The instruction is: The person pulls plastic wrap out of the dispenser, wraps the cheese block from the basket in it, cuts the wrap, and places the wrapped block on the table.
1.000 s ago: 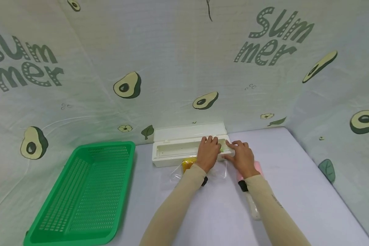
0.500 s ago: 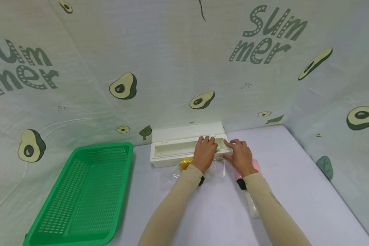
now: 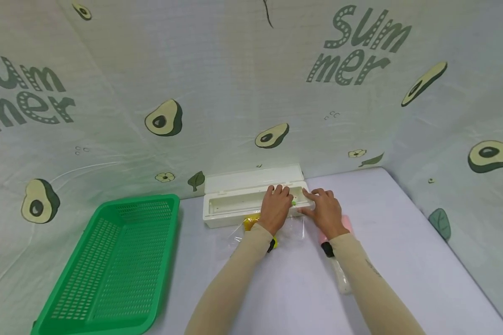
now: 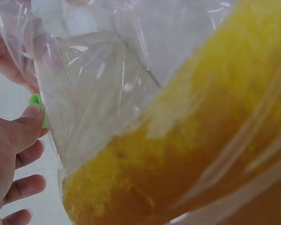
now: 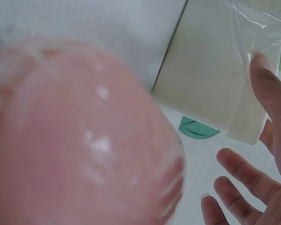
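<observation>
A long white plastic-wrap dispenser box lies at the back of the table with its lid up. Over its right half, my left hand pinches a small green slider with thumb and finger. My right hand grips the box's right end between thumb and index finger; its other fingers are spread. Clear film hangs down the front onto the table. A yellow-orange item in clear film lies under the left wrist. Beneath the right wrist is a shiny pink item with a pale handle.
A green perforated plastic basket stands on the left of the white table. Behind the box rises a cloth backdrop printed with avocados. The table's right edge meets another cloth wall.
My left hand has slid slightly left along the box with the green slider. The right hand keeps its grip on the box end. The head view has shifted a little.
</observation>
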`<state>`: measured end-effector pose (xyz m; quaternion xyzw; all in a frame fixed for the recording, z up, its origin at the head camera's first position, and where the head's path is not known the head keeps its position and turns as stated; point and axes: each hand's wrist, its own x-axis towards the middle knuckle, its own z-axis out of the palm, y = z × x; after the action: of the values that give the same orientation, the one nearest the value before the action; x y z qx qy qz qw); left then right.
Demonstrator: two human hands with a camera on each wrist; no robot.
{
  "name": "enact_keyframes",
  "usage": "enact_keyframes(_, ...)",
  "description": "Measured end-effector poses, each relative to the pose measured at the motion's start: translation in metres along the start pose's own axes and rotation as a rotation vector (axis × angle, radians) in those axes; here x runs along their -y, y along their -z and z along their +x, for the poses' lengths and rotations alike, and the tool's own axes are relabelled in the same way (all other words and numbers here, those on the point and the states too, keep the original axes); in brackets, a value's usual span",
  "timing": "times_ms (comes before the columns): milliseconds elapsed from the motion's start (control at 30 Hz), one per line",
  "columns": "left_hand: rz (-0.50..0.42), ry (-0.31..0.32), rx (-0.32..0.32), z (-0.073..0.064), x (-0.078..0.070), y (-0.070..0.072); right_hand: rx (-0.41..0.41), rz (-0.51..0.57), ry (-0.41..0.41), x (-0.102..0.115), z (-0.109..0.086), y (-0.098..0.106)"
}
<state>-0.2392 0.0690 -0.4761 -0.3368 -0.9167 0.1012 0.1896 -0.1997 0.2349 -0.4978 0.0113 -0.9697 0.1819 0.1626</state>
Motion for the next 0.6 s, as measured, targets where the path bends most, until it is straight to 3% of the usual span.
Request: enact_keyframes(600,0.003,-0.002,0.019,-0.0064,0.0033,0.0027,0.015,0.006,-0.03,0.0019,-0.0015,0.0017)
